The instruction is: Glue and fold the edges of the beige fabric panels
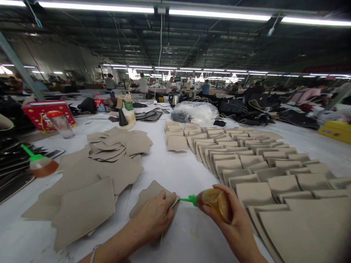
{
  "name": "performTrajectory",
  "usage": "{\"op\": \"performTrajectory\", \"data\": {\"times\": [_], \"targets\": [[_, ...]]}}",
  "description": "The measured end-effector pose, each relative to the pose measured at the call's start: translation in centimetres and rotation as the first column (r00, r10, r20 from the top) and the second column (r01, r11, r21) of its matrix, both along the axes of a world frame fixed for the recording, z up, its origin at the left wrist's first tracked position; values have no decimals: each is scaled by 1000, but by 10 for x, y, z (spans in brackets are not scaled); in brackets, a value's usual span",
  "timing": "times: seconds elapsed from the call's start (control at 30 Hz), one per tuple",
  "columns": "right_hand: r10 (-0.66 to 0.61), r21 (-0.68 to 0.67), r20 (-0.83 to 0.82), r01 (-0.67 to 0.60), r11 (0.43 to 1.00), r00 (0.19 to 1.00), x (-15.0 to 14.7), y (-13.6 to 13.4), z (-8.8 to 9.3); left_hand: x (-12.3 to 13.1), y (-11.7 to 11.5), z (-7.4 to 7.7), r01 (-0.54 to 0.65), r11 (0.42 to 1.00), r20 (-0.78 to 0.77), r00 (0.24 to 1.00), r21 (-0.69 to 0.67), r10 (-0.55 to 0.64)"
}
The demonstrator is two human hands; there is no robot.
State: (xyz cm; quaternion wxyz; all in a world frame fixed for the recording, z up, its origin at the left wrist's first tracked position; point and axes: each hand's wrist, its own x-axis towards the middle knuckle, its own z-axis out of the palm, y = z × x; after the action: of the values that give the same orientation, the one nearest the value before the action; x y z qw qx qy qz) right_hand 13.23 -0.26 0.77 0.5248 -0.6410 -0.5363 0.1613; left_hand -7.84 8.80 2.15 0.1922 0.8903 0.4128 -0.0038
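Observation:
My left hand (157,215) presses down on a beige sheet piece (146,195) on the white table, its fingers together at the piece's right edge, where part of the sheet is folded or lifted. In my right hand (233,219) is a tilted bottle (214,202) of amber liquid, its green nozzle pointing left and its tip at the edge of the piece, close to my left fingertips. Loose beige pieces (85,208) are heaped to the left. On the right, overlapping rows of beige pieces (255,193) cover the table.
A second green-capped bottle (44,166) lies at the left by a phone (55,152). Farther back are a red box (49,117), a lidded cup (60,125), a plastic bag (196,111) and a kettle (173,99). A yellow box (336,131) is far right; people sit in the background.

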Motion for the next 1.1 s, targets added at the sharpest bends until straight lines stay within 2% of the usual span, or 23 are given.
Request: {"op": "performTrajectory", "data": {"times": [0.1,0.27,0.47,0.6,0.77,0.93,1.1], "targets": [[11,-28,-12,-12,1000,1000,-3,-1,2,-1,0,-1,1,1000,7,1000,-6,-1],[18,-54,-149,-27,998,989,-5,0,6,-1,-2,-2,-7,1000,-1,1000,3,7],[39,-78,-119,-48,996,992,-2,0,7,-2,-2,0,-6,1000,-7,1000,-5,6],[81,-137,-197,-110,984,977,-6,-4,7,-2,-1,3,-11,1000,-15,1000,-25,10],[61,-127,-170,-83,988,984,-5,-5,3,-5,2,3,3,999,-20,1000,-32,-4],[146,-155,-243,-187,970,959,-11,-11,3,-7,3,2,6,999,25,1000,-40,-5],[95,-162,-205,-129,978,974,-13,-14,5,-8,2,4,-10,998,6,1000,-63,10]]}}
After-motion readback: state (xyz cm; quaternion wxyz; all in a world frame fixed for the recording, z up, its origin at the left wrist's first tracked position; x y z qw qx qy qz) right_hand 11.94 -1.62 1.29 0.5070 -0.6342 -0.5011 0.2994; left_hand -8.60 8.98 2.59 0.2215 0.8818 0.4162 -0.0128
